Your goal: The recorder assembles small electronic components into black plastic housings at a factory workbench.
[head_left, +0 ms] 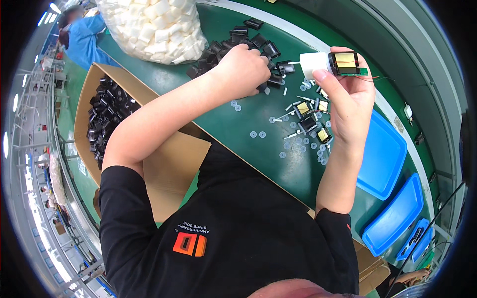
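Raised over the right of the table, my right hand point(350, 99) is closed around a white plastic cylinder point(314, 64). Out of its right end comes a black part with a yellow block point(346, 60), a green circuit board and thin red wires. A thin white rod sticks out at its other end, toward a black housing. My left hand point(243, 69) reaches into a pile of black plastic housings point(213, 54) with its fingers curled down. The fingertips are hidden, so what they grip cannot be made out.
Small translucent washers point(293, 146) and several black-and-yellow parts point(303, 109) lie on the green table point(233, 126). A bag of white pieces point(154, 32) stands behind, a cardboard box point(171, 164) of black housings at left, blue trays point(380, 154) at right. Another person point(84, 37) sits far left.
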Demonstrator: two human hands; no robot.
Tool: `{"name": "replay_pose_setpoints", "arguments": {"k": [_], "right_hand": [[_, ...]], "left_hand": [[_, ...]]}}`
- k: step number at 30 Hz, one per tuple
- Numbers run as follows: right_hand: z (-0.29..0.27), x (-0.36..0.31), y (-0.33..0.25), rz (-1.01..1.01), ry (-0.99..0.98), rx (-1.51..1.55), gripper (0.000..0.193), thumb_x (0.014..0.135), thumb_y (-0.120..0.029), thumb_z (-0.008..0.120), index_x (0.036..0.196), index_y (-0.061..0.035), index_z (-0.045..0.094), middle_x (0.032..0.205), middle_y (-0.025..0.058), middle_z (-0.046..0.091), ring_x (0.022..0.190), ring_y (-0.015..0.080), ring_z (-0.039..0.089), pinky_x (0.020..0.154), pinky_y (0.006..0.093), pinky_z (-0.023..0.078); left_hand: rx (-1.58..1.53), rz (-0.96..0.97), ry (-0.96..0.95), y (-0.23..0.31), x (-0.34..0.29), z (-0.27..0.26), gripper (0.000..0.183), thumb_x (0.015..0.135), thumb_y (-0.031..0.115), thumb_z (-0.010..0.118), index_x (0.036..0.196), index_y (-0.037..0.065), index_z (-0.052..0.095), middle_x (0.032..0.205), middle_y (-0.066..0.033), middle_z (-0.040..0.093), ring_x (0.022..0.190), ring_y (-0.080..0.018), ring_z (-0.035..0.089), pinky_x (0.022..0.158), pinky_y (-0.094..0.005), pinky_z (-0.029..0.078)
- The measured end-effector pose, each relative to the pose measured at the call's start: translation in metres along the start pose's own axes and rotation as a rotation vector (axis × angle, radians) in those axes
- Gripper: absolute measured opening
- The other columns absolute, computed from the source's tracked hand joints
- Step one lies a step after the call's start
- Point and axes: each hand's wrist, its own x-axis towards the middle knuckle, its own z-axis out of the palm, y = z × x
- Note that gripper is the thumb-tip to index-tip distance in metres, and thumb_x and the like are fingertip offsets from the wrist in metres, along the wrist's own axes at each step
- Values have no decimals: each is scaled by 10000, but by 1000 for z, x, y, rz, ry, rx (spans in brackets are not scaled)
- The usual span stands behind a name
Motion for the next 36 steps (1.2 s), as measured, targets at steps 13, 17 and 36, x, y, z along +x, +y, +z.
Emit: {"name": "replay_pose_setpoints", "arguments": {"k": [13, 17, 36], "right_hand": [[5, -4, 8, 12, -98, 56, 436, 736, 99, 756, 1122, 24, 568, 1009, 79, 641, 955, 148, 641, 847, 286, 537], [16, -17, 5, -8, -110, -13, 476, 696, 104, 784, 1119, 17, 585, 1031, 78, 641, 966, 144, 633, 864, 284, 525], [33, -16, 35, 57, -17, -84, 417, 741, 111, 748, 1099, 23, 552, 1034, 102, 618, 933, 155, 643, 794, 261, 558]], "left_hand": [[-1680, -19, 424, -1, -40, 9, 349, 833, -16, 679, 1146, 29, 533, 1167, -84, 602, 1089, -153, 575, 916, -302, 474], [-1963, 195, 493, -1, -47, 12, 399, 852, -102, 607, 1207, 31, 484, 1309, -126, 527, 1239, -168, 485, 1034, -321, 407], [-1798, -80, 400, -1, -55, 9, 413, 881, 44, 673, 1279, 13, 568, 1013, -47, 669, 816, -75, 630, 728, -236, 539]]}}
